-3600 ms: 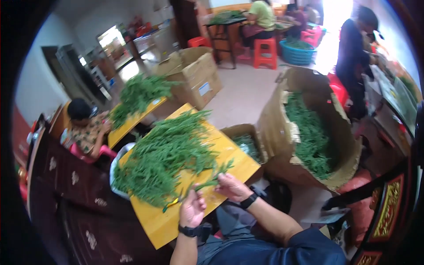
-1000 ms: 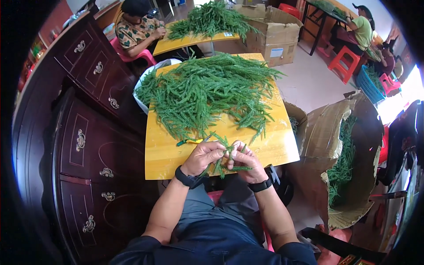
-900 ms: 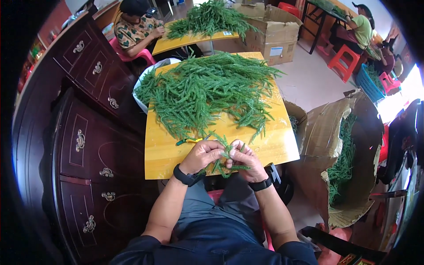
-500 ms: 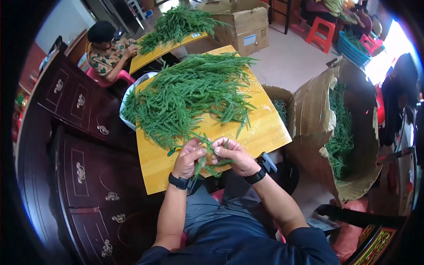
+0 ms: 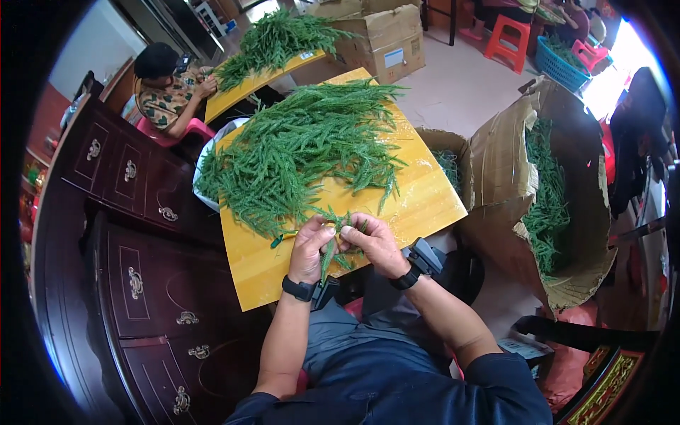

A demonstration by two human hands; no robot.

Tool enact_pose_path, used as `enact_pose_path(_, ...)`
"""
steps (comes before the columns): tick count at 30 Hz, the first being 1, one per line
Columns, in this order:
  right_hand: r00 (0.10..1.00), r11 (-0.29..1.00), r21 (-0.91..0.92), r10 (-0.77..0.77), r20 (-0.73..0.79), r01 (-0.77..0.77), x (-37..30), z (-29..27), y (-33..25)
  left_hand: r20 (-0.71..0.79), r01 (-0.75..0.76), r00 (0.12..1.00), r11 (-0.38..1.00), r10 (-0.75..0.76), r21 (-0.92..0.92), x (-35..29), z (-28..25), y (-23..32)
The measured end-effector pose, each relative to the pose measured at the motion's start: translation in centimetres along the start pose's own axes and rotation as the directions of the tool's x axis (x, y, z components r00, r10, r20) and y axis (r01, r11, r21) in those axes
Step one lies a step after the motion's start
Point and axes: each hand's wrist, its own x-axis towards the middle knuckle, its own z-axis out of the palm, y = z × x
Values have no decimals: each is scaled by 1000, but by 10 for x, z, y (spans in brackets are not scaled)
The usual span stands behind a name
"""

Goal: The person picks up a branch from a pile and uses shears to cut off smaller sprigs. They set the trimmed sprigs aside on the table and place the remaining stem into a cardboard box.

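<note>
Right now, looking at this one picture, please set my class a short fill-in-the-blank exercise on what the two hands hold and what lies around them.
1. The left hand and the right hand together hold a small bunch of green ____.
2. The big heap of sprigs lies on a ____ wooden board.
3. To the person's right, an open ____ box holds more sprigs.
4. Each wrist wears a ____ band.

Missing words: sprigs; yellow; cardboard; black
</note>
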Motion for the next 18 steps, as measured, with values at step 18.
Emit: enact_pose_path(18,967,904,-418,-182,-177,93,4,-17,-13,-101,2,995,992,11,127,7,12,-7)
